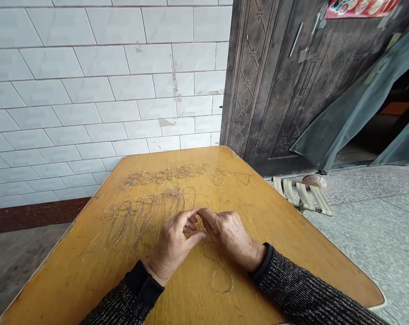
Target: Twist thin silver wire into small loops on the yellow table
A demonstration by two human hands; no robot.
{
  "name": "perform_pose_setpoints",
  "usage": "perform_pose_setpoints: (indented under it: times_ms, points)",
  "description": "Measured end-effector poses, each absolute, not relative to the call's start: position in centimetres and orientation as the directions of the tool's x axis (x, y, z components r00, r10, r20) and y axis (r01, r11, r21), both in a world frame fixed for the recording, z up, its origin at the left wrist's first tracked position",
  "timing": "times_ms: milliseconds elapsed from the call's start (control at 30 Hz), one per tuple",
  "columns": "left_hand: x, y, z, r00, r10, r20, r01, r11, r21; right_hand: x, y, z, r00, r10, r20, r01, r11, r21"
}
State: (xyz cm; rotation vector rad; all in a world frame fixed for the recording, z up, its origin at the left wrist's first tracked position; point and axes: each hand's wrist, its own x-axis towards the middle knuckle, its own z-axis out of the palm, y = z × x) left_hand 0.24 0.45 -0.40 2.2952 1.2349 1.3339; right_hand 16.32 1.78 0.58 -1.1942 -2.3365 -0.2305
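Note:
My left hand (176, 241) and my right hand (228, 234) meet at the fingertips above the middle of the table. Between them is a thin wire (223, 292), bent into open loops that trail below my right hand. My right fingers pinch the wire. The left fingers curl around its upper part, with thumb and index bowed apart; their exact contact is partly hidden. Beyond my left hand lies a row of looped wires with long loose tails (136, 207). Farther back is a row of wire loop clusters (160, 176).
The wooden table (275, 253) narrows toward a white tiled wall (116, 67). A three-loop wire shape (218, 180) and a triangular wire piece (247, 180) lie at the back right. Beyond the right edge stand a strapped low seat (304, 196) and a dark carved door (279, 81).

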Motion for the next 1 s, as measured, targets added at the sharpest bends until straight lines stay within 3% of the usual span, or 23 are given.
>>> perform_pose_setpoints:
  times_ms: [333,533,767,1000]
  points:
    - [-0.5,0.8,0.1,0.256,0.720,0.645,0.634,-0.629,0.451,17.0,2.3,0.8,-0.506,0.701,0.503,0.769,0.630,-0.104]
    - [-0.6,1.0,-0.1,0.251,0.708,0.660,0.633,-0.636,0.441,17.0,2.6,0.7,-0.494,0.709,0.503,0.721,0.658,-0.219]
    - [-0.8,1.0,0.0,0.245,0.710,0.660,0.649,-0.626,0.433,17.3,2.3,0.9,-0.633,0.629,0.451,0.683,0.728,-0.058]
    - [-0.8,1.1,-0.2,0.261,0.699,0.665,0.650,-0.637,0.414,17.2,2.7,0.9,-0.545,0.688,0.479,0.682,0.696,-0.223]
